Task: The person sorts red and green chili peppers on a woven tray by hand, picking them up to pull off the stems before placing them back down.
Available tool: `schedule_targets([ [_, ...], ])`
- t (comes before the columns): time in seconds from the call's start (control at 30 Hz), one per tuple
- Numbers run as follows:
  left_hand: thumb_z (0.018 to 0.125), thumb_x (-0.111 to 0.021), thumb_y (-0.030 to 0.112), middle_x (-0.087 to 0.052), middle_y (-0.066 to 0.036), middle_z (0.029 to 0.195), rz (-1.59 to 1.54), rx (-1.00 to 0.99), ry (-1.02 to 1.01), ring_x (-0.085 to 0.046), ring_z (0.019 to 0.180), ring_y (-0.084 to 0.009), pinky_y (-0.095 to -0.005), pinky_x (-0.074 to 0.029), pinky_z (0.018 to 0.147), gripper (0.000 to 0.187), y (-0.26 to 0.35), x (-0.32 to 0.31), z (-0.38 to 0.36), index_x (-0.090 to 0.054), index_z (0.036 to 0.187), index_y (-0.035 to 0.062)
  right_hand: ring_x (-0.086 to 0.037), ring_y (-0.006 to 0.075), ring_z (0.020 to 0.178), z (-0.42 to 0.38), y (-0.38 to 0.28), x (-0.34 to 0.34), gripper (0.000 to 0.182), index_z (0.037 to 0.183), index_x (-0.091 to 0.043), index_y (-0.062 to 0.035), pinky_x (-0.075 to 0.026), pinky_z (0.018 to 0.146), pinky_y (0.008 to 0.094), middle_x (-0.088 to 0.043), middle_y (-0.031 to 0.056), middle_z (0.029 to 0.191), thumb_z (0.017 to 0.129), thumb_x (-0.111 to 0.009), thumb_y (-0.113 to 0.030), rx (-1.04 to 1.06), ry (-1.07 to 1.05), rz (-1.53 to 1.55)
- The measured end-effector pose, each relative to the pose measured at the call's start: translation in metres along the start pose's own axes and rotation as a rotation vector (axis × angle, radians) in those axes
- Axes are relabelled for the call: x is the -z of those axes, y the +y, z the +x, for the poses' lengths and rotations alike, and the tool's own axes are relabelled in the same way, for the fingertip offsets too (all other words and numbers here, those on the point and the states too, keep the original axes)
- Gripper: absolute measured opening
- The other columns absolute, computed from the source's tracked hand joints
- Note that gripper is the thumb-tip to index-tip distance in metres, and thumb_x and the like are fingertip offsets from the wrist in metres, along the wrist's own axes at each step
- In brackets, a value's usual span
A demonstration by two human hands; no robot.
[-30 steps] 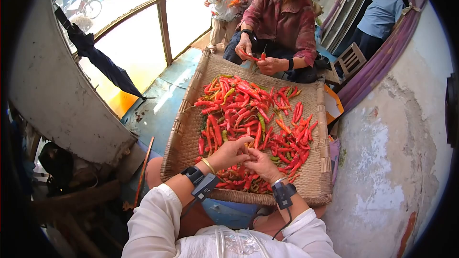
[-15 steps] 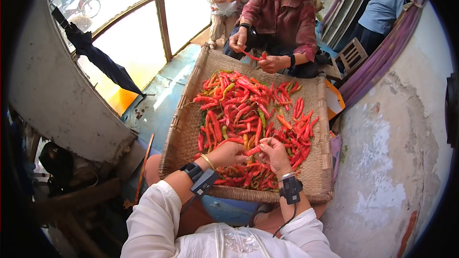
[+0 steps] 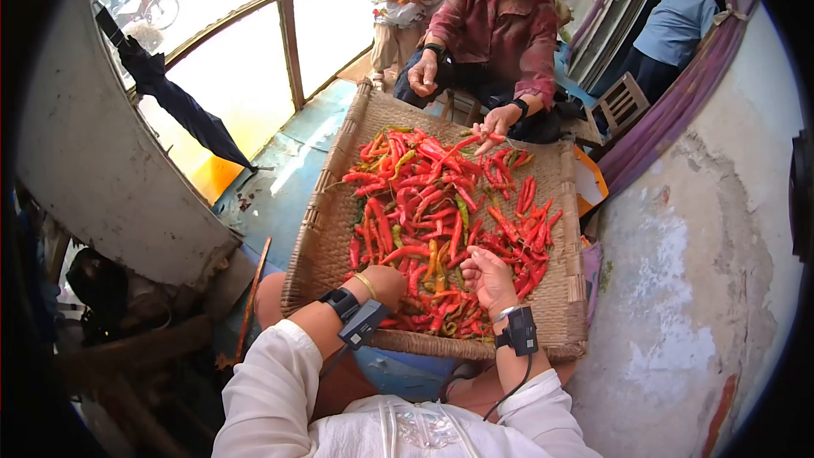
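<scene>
A heap of mostly red chili peppers (image 3: 424, 195), with a few green and orange ones, lies in a large woven tray (image 3: 373, 110) before me. My left hand (image 3: 386, 286) is low over the near left of the heap, back of the hand up; its fingers are hidden from view. To its right, my right hand (image 3: 487, 277) is held above the near peppers with fingers curled and thumb pressed to them. Whatever may be in that pinch is too small to make out. Both wrists carry strapped black devices.
Across the tray sits a co-worker in a red shirt (image 3: 500, 34), one hand at the far peppers. A child (image 3: 398, 8) stands behind, and a person in blue (image 3: 678, 21) at the doorway. A folded umbrella (image 3: 182, 102) leans at the left window; a rough wall (image 3: 678, 288) is at right.
The red chili pepper between my hands is gone from there. My left hand has drawn back left and turned down. The co-worker's hands have parted, one reaching onto the heap.
</scene>
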State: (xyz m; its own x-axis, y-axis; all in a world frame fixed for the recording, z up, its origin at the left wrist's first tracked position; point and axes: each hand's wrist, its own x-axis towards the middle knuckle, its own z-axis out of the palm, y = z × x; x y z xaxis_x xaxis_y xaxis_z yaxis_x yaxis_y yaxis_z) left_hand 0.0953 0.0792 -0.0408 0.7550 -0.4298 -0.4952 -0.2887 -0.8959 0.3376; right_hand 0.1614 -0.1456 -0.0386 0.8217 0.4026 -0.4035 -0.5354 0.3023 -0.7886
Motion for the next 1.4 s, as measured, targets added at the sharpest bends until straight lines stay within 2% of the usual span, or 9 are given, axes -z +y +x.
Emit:
schedule_targets([
  [0.17,0.064,-0.066,0.022,-0.063,-0.012,0.086,0.014,-0.083,-0.15,-0.059,0.084,-0.0287,-0.0386,-0.048,0.07,0.027,0.008,0.009,-0.006,-0.065,0.086,0.0063,-0.056,0.0092,0.056,-0.003,0.004,-0.007,0.025,0.104,-0.049,-0.003,-0.043,0.045,0.0181,-0.058,0.0041,0.072,0.084,-0.054,-0.017,-0.044,-0.044,-0.127],
  [0.5,0.063,-0.065,0.021,-0.062,-0.01,0.076,0.059,-0.033,-0.108,-0.059,0.075,-0.0271,-0.0391,-0.046,0.065,0.026,0.007,-0.003,-0.002,-0.065,0.087,0.0119,-0.055,0.0083,0.054,-0.003,0.005,-0.012,0.02,0.101,-0.05,-0.0029,-0.043,0.044,0.0188,-0.058,0.003,0.068,0.085,-0.051,-0.014,-0.067,-0.026,-0.233],
  [0.6,0.068,-0.063,0.022,-0.061,-0.011,0.072,-0.152,-0.178,-0.034,-0.059,0.068,-0.0254,-0.0371,-0.045,0.061,0.021,0.008,0.011,-0.005,-0.064,0.084,0.0078,-0.056,0.0082,0.057,-0.002,0.004,-0.014,0.02,0.101,-0.051,-0.0028,-0.043,0.046,0.0177,-0.058,0.0032,0.071,0.085,-0.051,-0.014,-0.065,-0.047,-0.321],
  [0.67,0.074,-0.062,0.023,-0.059,-0.011,0.069,-0.532,-0.175,0.119,-0.056,0.061,-0.0214,-0.0337,-0.043,0.058,0.021,0.017,0.022,-0.009,-0.061,0.081,0.0035,-0.056,0.0076,0.061,-0.002,0.006,-0.018,0.021,0.103,-0.052,-0.0021,-0.044,0.049,0.017,-0.058,0.0027,0.074,0.085,-0.05,-0.014,-0.032,-0.091,-0.393],
  [0.77,0.076,-0.061,0.023,-0.057,-0.01,0.066,-0.577,-0.193,0.352,-0.053,0.058,-0.0171,-0.0305,-0.042,0.056,0.023,0.017,0.025,-0.008,-0.059,0.081,0.0011,-0.056,0.0069,0.063,-0.003,0.012,-0.02,0.023,0.104,-0.053,-0.0017,-0.044,0.051,0.0167,-0.058,0.0021,0.077,0.085,-0.052,-0.016,0.031,-0.216,-0.404],
  [1.03,0.077,-0.062,0.024,-0.055,-0.009,0.064,-0.572,-0.237,0.445,-0.051,0.055,-0.0152,-0.0295,-0.043,0.055,0.024,0.017,0.022,-0.006,-0.058,0.083,0.0012,-0.054,0.0058,0.06,-0.016,0.006,-0.037,0.025,0.103,-0.054,-0.004,-0.043,0.05,0.0171,-0.059,0.0005,0.077,0.081,-0.057,-0.014,-0.046,-0.322,-0.652],
  [1.23,0.078,-0.061,0.024,-0.056,-0.012,0.064,-0.605,-0.177,0.448,-0.054,0.056,-0.0176,-0.0315,-0.043,0.055,0.024,0.019,0.023,-0.006,-0.059,0.086,0.0017,-0.054,0.0057,0.059,-0.011,0.008,-0.027,0.017,0.096,-0.055,-0.0043,-0.044,0.051,0.017,-0.059,0.0003,0.076,0.081,-0.056,-0.011,-0.114,-0.273,-0.608],
  [1.33,0.076,-0.058,0.025,-0.058,-0.016,0.068,-0.611,-0.174,0.481,-0.057,0.063,-0.0276,-0.0353,-0.044,0.059,0.026,0.02,0.024,-0.007,-0.06,0.08,-0.0002,-0.054,0.0062,0.059,-0.012,0.007,-0.03,0.011,0.09,-0.055,-0.0042,-0.045,0.053,0.0183,-0.059,0.0005,0.076,0.08,-0.056,-0.009,-0.116,-0.272,-0.599],
  [1.4,0.076,-0.056,0.025,-0.058,-0.016,0.069,-0.575,-0.167,0.456,-0.057,0.065,-0.0286,-0.0356,-0.044,0.06,0.025,0.02,0.026,-0.008,-0.06,0.082,0.0006,-0.054,0.0069,0.06,-0.007,0.016,-0.026,0.01,0.087,-0.054,-0.0033,-0.045,0.051,0.0193,-0.058,0.0013,0.072,0.079,-0.058,-0.007,0.008,-0.272,-0.443],
])
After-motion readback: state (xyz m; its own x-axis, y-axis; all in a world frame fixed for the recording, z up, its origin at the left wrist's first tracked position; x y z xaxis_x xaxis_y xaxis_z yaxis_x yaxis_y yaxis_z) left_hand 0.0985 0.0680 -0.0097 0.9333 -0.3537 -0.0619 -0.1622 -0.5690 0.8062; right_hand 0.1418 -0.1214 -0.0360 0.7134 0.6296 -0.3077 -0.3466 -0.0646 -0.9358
